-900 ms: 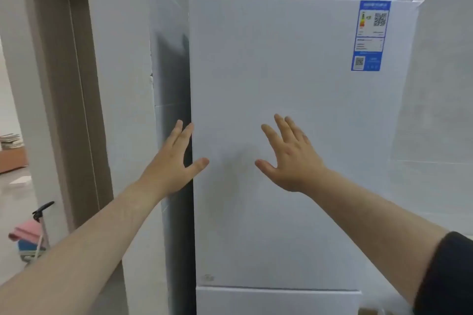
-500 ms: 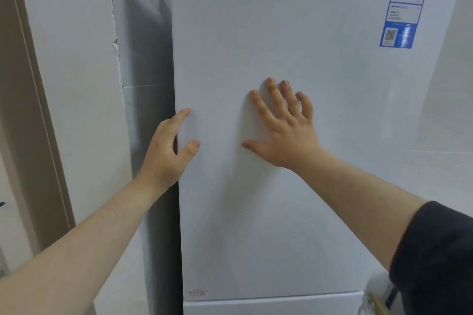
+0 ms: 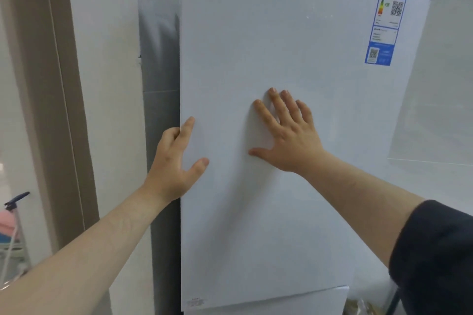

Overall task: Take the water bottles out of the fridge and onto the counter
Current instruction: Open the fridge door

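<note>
Left hand (image 3: 171, 161) grips the left edge of the tall white fridge door (image 3: 281, 33), fingers hooked behind it and thumb on the front, likely to pull it open. Right hand (image 3: 289, 140) lies flat, fingers spread, steadying it. Water bottles not visible, presumably inside.

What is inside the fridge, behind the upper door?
Nothing inside shows: the upper door covers the interior, so any water bottles are hidden. The left hand grips its edge; the right hand presses flat.
</note>
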A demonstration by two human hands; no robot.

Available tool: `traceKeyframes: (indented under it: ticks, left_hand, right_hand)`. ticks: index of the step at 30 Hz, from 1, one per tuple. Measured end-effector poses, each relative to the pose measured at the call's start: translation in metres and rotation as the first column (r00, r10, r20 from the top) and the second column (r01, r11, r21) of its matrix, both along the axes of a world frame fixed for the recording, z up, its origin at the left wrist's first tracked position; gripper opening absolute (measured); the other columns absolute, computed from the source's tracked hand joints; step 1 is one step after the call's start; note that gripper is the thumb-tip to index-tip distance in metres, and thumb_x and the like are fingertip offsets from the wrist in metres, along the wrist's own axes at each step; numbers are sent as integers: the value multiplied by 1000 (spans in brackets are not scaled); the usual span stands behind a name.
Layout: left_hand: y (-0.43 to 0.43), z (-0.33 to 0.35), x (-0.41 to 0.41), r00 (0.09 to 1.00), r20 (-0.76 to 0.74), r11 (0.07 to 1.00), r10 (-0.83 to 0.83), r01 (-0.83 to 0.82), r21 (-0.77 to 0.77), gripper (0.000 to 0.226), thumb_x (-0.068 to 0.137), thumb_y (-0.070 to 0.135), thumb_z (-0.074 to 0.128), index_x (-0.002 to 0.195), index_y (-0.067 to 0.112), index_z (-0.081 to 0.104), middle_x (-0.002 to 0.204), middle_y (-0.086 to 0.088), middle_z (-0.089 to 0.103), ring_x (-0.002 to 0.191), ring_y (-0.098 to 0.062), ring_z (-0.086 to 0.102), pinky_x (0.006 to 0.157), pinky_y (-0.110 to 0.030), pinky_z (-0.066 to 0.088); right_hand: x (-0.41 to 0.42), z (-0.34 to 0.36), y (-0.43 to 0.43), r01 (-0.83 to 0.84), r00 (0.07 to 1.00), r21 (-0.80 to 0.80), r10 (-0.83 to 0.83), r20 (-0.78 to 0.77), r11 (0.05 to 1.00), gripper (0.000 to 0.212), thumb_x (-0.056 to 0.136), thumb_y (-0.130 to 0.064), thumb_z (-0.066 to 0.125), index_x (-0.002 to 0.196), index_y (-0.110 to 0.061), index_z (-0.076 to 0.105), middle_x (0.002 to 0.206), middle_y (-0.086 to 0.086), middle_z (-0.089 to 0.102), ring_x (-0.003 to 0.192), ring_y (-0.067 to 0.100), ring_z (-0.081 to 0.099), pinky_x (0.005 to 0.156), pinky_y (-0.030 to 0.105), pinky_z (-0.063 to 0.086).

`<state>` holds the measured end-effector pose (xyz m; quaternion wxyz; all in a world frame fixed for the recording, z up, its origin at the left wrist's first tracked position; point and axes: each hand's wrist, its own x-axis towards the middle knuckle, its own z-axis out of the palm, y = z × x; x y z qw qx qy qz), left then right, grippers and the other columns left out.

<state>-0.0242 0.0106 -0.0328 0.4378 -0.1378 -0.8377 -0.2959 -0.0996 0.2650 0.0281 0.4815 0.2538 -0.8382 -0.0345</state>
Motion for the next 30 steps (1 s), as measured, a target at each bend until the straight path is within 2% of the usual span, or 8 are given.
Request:
traceKeyframes:
  ticks: [3,7,13,16,19,23,27,30]
  left_hand:
    - [10,-1,35,999,27,997,26,-24,-74,92,77,56,49,155,20,16,123,3,30,108,-12,36,97,-23,28]
    - [35,0,82,995,35,982,90,-82,-172,93,78,57,50,156,24,11,123,6,25,106,-14,35,96,-28,36]
    - [73,8,145,983,78,946,167,-137,-294,95,85,58,54,154,33,-6,139,4,24,115,-6,30,101,-19,33]
    - [91,12,175,974,61,908,217,-179,-380,94,85,59,55,154,32,-3,143,3,27,119,-10,39,98,-18,38]
    - [109,16,202,978,1,837,207,-176,-518,92,84,59,50,155,25,3,139,-1,35,113,-14,45,100,-24,44]
    - [133,18,236,980,-31,717,195,-164,-677,89,84,59,47,154,22,7,147,-9,34,129,-25,45,104,-28,35]
    - [152,20,258,981,43,630,188,-87,-772,87,86,60,42,154,31,-4,162,-15,13,147,-31,23,111,-33,16]
    - [172,28,273,985,-97,506,141,-156,-848,84,82,59,49,154,26,19,154,-17,35,137,-33,43,106,-40,37]
  right_hand:
    - [29,15,9,-35,999,-12,35,10,999,97,74,-67,63,153,-23,29,161,15,23,145,39,25,117,54,17]
    - [84,64,4,-99,995,-41,99,-10,994,89,83,-64,52,156,-23,21,164,14,11,149,38,13,120,53,9]
    - [169,128,-11,-188,979,15,188,-84,982,86,89,-68,36,157,-29,2,165,9,-9,151,34,-8,121,51,3]
    - [199,146,-2,-182,980,39,184,-78,983,87,89,-70,33,156,-30,-3,165,9,-12,151,34,-10,121,51,6]
    - [220,152,14,-158,985,97,164,-54,983,89,88,-71,36,156,-29,-5,165,9,-10,152,32,-4,121,50,12]
    - [248,155,51,-126,989,134,135,-55,983,92,87,-74,36,157,-29,-4,166,10,-7,152,31,2,120,47,18]
    - [279,159,95,-104,991,161,116,-68,981,92,87,-72,40,157,-27,2,166,11,-1,152,30,8,118,47,21]
    - [300,159,132,-98,991,157,111,-77,983,93,87,-68,47,157,-23,7,165,13,3,150,31,15,115,46,26]
